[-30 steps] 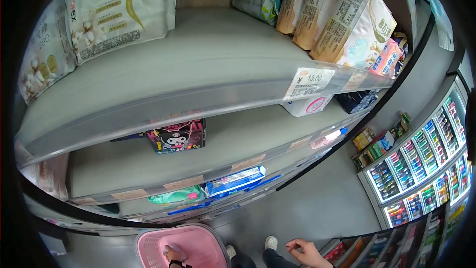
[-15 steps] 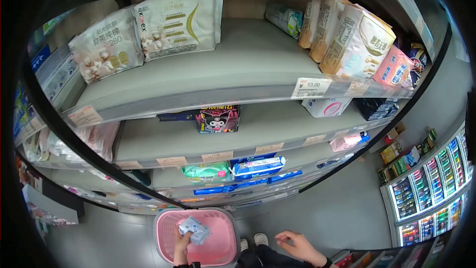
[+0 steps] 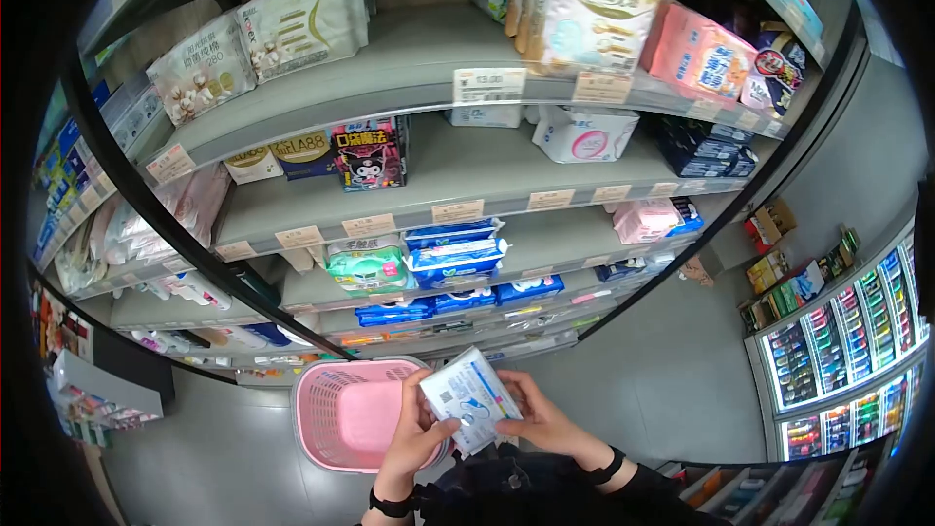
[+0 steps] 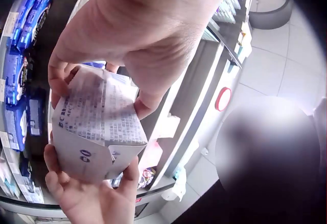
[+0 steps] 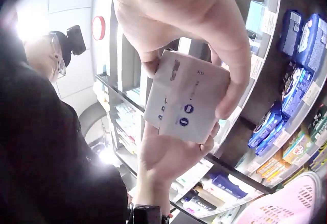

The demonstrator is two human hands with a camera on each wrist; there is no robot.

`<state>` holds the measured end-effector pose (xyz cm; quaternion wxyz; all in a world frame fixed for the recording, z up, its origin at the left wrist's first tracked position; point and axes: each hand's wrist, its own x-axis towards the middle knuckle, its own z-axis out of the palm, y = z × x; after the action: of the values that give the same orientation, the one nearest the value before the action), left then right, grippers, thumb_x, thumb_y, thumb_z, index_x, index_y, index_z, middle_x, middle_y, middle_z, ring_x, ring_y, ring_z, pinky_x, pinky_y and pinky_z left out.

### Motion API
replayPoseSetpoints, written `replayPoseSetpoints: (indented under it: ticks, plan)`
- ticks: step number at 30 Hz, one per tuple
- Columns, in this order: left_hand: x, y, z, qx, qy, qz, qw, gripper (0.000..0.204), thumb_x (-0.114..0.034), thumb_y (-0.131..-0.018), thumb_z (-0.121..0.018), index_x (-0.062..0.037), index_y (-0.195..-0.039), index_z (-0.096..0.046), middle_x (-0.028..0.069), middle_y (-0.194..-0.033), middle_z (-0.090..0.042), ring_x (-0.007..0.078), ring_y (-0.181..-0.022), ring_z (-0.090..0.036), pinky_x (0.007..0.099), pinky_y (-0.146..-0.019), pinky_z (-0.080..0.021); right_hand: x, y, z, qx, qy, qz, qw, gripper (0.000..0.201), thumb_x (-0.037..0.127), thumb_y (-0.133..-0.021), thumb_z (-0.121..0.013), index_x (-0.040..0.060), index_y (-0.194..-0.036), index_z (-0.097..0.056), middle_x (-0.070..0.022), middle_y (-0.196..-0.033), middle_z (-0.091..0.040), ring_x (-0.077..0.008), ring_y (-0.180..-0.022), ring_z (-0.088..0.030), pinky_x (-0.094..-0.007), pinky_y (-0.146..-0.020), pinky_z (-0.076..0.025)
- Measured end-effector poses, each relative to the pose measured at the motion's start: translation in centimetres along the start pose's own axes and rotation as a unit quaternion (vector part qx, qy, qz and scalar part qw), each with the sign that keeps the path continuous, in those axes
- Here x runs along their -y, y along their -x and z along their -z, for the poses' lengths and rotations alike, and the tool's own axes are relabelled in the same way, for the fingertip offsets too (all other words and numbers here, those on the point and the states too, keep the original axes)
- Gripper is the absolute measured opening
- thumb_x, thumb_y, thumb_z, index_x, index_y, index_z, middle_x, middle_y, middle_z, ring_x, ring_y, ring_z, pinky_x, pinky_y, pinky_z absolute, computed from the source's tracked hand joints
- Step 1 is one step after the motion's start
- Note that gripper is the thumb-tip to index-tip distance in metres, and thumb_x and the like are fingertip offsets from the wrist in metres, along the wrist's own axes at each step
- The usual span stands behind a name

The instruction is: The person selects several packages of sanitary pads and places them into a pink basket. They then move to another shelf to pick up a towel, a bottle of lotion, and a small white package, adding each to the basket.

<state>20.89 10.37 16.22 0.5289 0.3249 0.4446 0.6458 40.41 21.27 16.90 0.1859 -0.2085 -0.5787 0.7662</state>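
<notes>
A white-and-blue pack of sanitary pads [image 3: 469, 397] is held up in front of the body in the head view, its printed face tilted upward. My left hand [image 3: 413, 436] grips its left side, with the thumb on the printed face. On the opposite side my right hand [image 3: 547, 421] pinches it, thumb across the lower right corner. In the left wrist view the pack [image 4: 97, 114] shows a face of dense text and a folded end. The right wrist view shows another folded end of the pack [image 5: 189, 99] between both hands.
A pink basket [image 3: 365, 419] stands on the floor at lower left, beside the left forearm. Ahead rises a curved shelf [image 3: 419, 58] with white pad packs [image 3: 307, 24], blue packs [image 3: 458, 258] and a dark cartoon box [image 3: 370, 156]. Lit drink coolers [image 3: 838, 370] stand at right.
The left hand has lifted the pack out of the basket and brought it up to the right. My right hand has moved left and now grips it too. The head view has shifted.
</notes>
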Motion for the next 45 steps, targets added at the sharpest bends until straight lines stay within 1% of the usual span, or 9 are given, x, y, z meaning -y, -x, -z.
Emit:
replayPoseSetpoints:
  ticks: [6, 7, 9, 12, 15, 21, 31, 38, 45]
  plan:
    - [-0.2, -0.5, -4.6, 0.001, 0.022, -0.003, 1.0, 0.088, 0.005, -0.081, -0.065, -0.0124, -0.149, -0.011, 0.0143, -0.136, -0.04, 0.0236, -0.124, -0.047, 0.0378, -0.098, -0.044, 1.3, 2.6, 1.1, -0.116, -0.083, 0.059, 0.988, 0.076, -0.002, -0.078, -0.073, 0.0057, -0.14, -0.029, -0.0135, -0.136, -0.041, -0.0231, -0.129, -0.042, -0.0383, -0.104, -0.039]
    - [-0.1, -0.6, -4.9, -0.008, 0.007, 0.014, 1.0, 0.089, 0.001, -0.081, -0.067, -0.0128, -0.149, -0.011, 0.0145, -0.138, -0.039, 0.0243, -0.126, -0.046, 0.0389, -0.099, -0.043, 1.1, 2.9, 1.2, -0.182, 0.078, 0.146, 0.969, 0.081, -0.001, -0.074, -0.077, 0.0061, -0.139, -0.029, -0.0149, -0.136, -0.041, -0.0253, -0.128, -0.042, -0.0396, -0.103, -0.039]
    - [-0.4, -0.7, -5.5, 0.038, 0.05, 0.007, 0.998, 0.091, -0.005, -0.08, -0.069, -0.0134, -0.149, -0.011, 0.0142, -0.139, -0.038, 0.0245, -0.127, -0.045, 0.0394, -0.099, -0.043, 2.1, 3.5, 1.5, -0.283, 0.355, 0.285, 0.844, 0.076, 0.005, -0.066, -0.08, 0.0083, -0.132, -0.042, -0.0149, -0.134, -0.045, -0.0334, -0.126, -0.043, -0.0437, -0.101, -0.041]
    - [-1.7, -0.4, -7.1, 0.083, 0.131, 0.02, 0.988, 0.101, -0.015, -0.074, -0.077, -0.0141, -0.15, -0.01, 0.0137, -0.141, -0.038, 0.026, -0.131, -0.041, 0.041, -0.104, -0.039, 3.8, 5.1, 1.9, -0.226, 0.526, 0.304, 0.761, 0.057, 0.001, -0.066, -0.073, 0.0086, -0.121, -0.056, -0.0122, -0.135, -0.048, -0.0386, -0.124, -0.044, -0.0465, -0.102, -0.041]
    - [-2.0, -0.3, -8.2, 0.066, 0.153, 0.012, 0.986, 0.103, -0.012, -0.071, -0.079, -0.0117, -0.15, -0.013, 0.0126, -0.14, -0.039, 0.0258, -0.132, -0.041, 0.0391, -0.107, -0.036, 3.9, 5.6, 1.8, -0.177, 0.533, 0.354, 0.748, 0.049, 0.002, -0.067, -0.072, 0.0097, -0.114, -0.062, -0.0072, -0.135, -0.049, -0.0385, -0.127, -0.042, -0.0481, -0.102, -0.042]
    - [-1.2, -0.3, -8.2, -0.005, 0.156, -0.006, 0.988, 0.104, -0.009, -0.066, -0.081, -0.0063, -0.149, -0.019, 0.0113, -0.139, -0.041, 0.0244, -0.131, -0.04, 0.0363, -0.11, -0.033, 3.9, 7.2, 1.5, -0.149, 0.316, 0.319, 0.881, 0.053, 0.008, -0.072, -0.076, 0.008, -0.122, -0.058, -0.0159, -0.139, -0.043, -0.0379, -0.131, -0.04, -0.0449, -0.105, -0.04]
    - [-1.5, 0.2, -9.3, -0.04, 0.194, -0.042, 0.979, 0.089, -0.014, -0.074, -0.077, -0.0063, -0.144, -0.023, 0.0125, -0.136, -0.043, 0.0268, -0.13, -0.041, 0.0388, -0.109, -0.034, 4.8, 7.0, 1.6, -0.201, 0.362, 0.271, 0.869, 0.082, 0.028, -0.069, -0.087, 0.0041, -0.134, -0.043, -0.0237, -0.139, -0.037, -0.0391, -0.124, -0.045, -0.0439, -0.1, -0.042]
    - [1.3, -0.3, -6.3, -0.051, 0.241, 0.02, 0.969, 0.054, -0.029, -0.092, -0.056, -0.0037, -0.135, -0.036, 0.0137, -0.13, -0.049, 0.0253, -0.125, -0.047, 0.0394, -0.107, -0.036, 4.0, 6.9, 2.1, -0.086, 0.312, 0.228, 0.918, 0.072, 0.026, -0.074, -0.083, 0.0051, -0.133, -0.047, -0.0152, -0.114, -0.056, -0.0292, -0.101, -0.061, -0.0379, -0.09, -0.048]
    - [0.0, 0.3, -7.0, 0.03, 0.121, 0.06, 0.99, 0.067, -0.03, -0.08, -0.066, 0.0036, -0.133, -0.042, 0.0167, -0.128, -0.054, 0.0245, -0.12, -0.052, 0.0355, -0.102, -0.041, 5.0, 6.9, 2.8, -0.204, 0.336, 0.246, 0.886, 0.064, 0.016, -0.079, -0.078, 0.0081, -0.134, -0.048, -0.0136, -0.122, -0.05, -0.0237, -0.102, -0.057, -0.0343, -0.091, -0.046]
